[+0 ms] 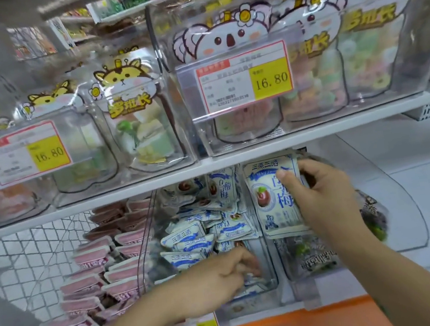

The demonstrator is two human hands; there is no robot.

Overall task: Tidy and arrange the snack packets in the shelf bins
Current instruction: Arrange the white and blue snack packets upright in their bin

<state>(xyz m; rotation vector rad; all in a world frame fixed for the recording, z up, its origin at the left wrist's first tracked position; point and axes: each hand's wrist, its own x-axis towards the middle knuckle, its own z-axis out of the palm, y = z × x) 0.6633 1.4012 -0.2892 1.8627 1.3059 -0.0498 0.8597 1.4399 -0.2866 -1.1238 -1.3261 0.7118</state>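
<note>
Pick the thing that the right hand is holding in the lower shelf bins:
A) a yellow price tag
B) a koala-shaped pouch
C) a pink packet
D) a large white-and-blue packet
D: the right hand grips the large white-and-blue packet by its right edge and holds it upright, with the thumb across its front; the pink packets lie untouched in the bin to the left.

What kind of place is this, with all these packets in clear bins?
Probably a snack aisle in a shop. Clear shelf bins hold heaps of sealed packets, yellow price tags hang on their fronts, and the right hand holds a white-and-blue packet over one bin.
</note>
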